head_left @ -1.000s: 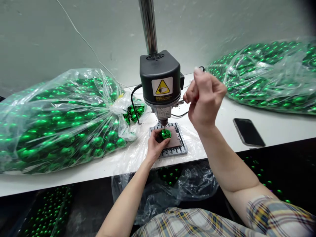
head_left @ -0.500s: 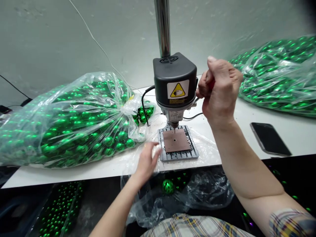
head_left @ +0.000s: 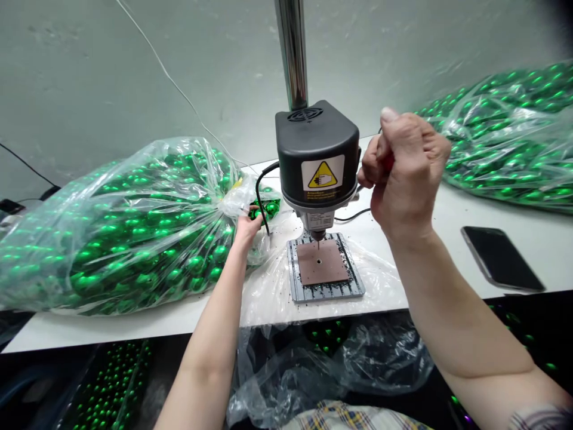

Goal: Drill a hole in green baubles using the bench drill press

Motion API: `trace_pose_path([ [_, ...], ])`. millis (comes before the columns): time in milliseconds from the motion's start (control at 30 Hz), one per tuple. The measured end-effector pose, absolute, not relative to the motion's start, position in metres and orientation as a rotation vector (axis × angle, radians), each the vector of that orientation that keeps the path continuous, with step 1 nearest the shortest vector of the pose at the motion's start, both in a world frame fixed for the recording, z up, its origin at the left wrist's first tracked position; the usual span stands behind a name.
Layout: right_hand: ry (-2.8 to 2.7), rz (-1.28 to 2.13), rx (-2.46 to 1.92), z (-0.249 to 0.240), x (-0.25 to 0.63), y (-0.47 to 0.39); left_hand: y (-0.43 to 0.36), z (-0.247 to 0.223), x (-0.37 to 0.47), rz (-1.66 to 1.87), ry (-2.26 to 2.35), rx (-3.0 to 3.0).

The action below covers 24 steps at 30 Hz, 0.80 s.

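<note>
My right hand (head_left: 405, 167) is closed around the red-knobbed lever of a small black bench drill press (head_left: 317, 158); little of the knob shows between the fingers. Below the chuck, the thin drill bit (head_left: 319, 245) points down at a brownish square plate (head_left: 322, 272) with a small dark hole. That plate lies on the grey slotted base (head_left: 326, 294), which is strewn with dark chips. At the mouth of a clear plastic bag (head_left: 147, 227) is my left hand (head_left: 248, 228), thumb and fingers apart beside shiny green balls (head_left: 270, 209). Its fingertips are partly hidden.
A black phone (head_left: 504, 258) lies on the white table (head_left: 179, 325) at the right. Behind it rests another bag of green balls (head_left: 510, 152). The drill's black cable (head_left: 259, 191) loops beside my left hand. Loose plastic (head_left: 304, 364) hangs below the front edge.
My left hand has moved from beside the drill base up and left to the balls at the bag's mouth. The green ball below the table edge is out of sight. My right hand stays on the lever.
</note>
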State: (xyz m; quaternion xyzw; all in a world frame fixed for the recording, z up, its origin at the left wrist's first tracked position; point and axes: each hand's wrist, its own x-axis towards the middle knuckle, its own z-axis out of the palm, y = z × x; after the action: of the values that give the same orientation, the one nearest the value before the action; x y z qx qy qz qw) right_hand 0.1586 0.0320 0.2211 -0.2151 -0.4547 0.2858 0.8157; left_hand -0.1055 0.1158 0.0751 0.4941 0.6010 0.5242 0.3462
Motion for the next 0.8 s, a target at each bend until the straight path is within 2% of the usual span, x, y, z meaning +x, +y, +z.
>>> trace_pose_path([
  [267, -0.963, 0.595, -0.448, 0.221, 0.158, 0.032, 0.017, 0.104, -0.114, 1.53, 1.144, 0.718],
  [500, -0.969, 0.579, -0.416, 0.219, 0.16, 0.039, -0.021, 0.093, -0.076, 1.176, 0.908, 0.627],
  [633, -0.998, 0.553, -0.45, 0.218, 0.161, 0.042, -0.027, 0.08, -0.055, 1.101, 0.934, 0.629],
  [800, -1.056, 0.559, -0.453, 0.218, 0.162, 0.042, -0.03, 0.064, -0.04, 1.217, 1.21, 0.824],
])
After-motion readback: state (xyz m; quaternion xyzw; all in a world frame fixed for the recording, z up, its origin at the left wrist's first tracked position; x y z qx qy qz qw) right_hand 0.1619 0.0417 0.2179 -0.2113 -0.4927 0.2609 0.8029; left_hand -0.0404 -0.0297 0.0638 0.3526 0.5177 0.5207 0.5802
